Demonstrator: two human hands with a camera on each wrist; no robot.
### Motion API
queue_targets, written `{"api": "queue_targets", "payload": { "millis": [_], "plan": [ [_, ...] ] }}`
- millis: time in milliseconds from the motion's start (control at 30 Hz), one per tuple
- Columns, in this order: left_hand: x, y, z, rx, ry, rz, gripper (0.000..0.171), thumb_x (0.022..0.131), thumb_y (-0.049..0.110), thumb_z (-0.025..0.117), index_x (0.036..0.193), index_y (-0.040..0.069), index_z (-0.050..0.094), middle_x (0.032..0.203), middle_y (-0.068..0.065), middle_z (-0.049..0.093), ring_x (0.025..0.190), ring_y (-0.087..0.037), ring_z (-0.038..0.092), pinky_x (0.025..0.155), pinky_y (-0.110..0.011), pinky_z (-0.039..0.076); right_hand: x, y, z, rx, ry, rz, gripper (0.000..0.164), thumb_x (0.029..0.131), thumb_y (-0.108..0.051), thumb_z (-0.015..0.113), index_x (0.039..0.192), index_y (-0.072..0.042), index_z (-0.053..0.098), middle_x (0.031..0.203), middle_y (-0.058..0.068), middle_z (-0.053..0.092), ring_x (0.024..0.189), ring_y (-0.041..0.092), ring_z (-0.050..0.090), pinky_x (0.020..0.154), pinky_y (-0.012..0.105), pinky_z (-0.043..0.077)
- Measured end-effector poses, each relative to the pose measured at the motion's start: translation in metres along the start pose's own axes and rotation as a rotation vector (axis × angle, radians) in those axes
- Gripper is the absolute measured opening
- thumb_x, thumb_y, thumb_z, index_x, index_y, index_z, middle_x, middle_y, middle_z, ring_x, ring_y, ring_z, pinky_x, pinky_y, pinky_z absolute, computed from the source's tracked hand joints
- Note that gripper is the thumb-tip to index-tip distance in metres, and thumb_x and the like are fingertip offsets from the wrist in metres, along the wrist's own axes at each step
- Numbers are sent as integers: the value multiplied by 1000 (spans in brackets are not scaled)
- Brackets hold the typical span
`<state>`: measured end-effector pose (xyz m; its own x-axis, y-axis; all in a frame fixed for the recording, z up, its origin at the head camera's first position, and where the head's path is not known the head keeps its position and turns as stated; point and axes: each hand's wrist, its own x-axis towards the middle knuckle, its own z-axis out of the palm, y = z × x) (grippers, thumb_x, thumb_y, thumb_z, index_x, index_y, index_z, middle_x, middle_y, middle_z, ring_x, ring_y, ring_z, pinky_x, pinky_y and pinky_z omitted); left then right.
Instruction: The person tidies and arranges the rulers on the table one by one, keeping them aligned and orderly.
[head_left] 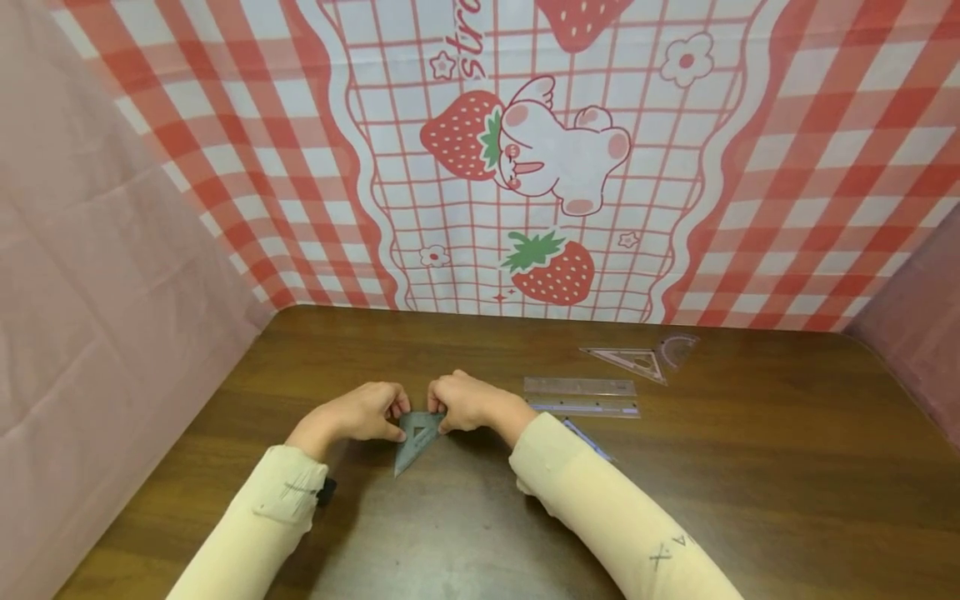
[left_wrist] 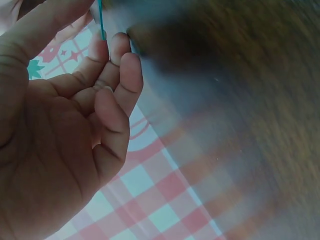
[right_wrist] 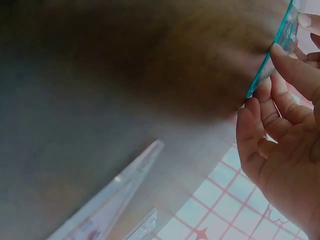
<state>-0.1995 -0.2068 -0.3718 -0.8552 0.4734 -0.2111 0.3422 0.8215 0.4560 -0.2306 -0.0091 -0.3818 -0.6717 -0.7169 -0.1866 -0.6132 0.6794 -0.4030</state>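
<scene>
A small transparent set square (head_left: 409, 454) with a triangular cut-out is held between both hands over the left-middle of the wooden table. My left hand (head_left: 366, 412) pinches its left corner between thumb and fingers. At the opposite corner, the right hand (head_left: 467, 402) pinches it the same way. In the left wrist view the left hand (left_wrist: 65, 125) has its other fingers loosely bent, and only a teal edge of the set square (left_wrist: 101, 22) shows. The right wrist view shows the right hand (right_wrist: 285, 125) and the teal-edged set square (right_wrist: 272, 57) nearly side-on.
Right of the hands, a clear ruler (head_left: 579, 387) lies above a second ruler (head_left: 585, 408) with a bluish strip. A bluish ruler (head_left: 588, 439) is partly hidden by the right sleeve. Farther back lie another set square (head_left: 633, 360) and a protractor (head_left: 677, 350). A checked strawberry cloth (head_left: 360, 167) hangs behind.
</scene>
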Motion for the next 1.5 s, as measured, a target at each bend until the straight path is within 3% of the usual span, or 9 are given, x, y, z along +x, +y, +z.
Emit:
{"api": "queue_targets", "payload": {
  "millis": [233,533,767,1267,1500],
  "plan": [
    [-1,-1,1,-75,11,-1,29,80,8,81,101,3,62,87,-5,64,79,-13,55,72,-27,47,0,3,0,69,-8,-5,23,81,-11,81,97,-10,64,92,1,62,88,12,56,82,26,48],
    [-1,-4,2,-173,-3,32,31,82,2,75,107,-1,57,74,-1,63,67,-8,55,63,-24,46,1,7,0,120,-18,-31,26,82,-8,80,100,-9,62,90,4,58,82,12,51,77,27,45],
    [-2,-3,2,-201,-17,40,32,83,-1,73,109,-2,54,70,-2,65,63,-8,54,61,-24,45,1,8,-3,170,-44,-17,27,82,-5,80,101,-8,62,90,6,58,81,12,49,74,25,43],
    [-3,-2,5,-249,-23,39,30,87,0,67,114,-2,52,68,-4,67,63,-14,61,61,-26,46,-4,9,-3,157,-47,-28,19,84,-4,76,99,-7,64,83,0,49,80,12,47,74,25,41],
    [-2,-2,7,-257,-22,61,27,89,1,67,113,-3,54,67,-7,67,62,-12,59,60,-25,45,-8,13,-2,166,-31,-38,17,85,0,73,96,-8,64,83,1,52,79,13,48,72,25,41]
  ]
}}
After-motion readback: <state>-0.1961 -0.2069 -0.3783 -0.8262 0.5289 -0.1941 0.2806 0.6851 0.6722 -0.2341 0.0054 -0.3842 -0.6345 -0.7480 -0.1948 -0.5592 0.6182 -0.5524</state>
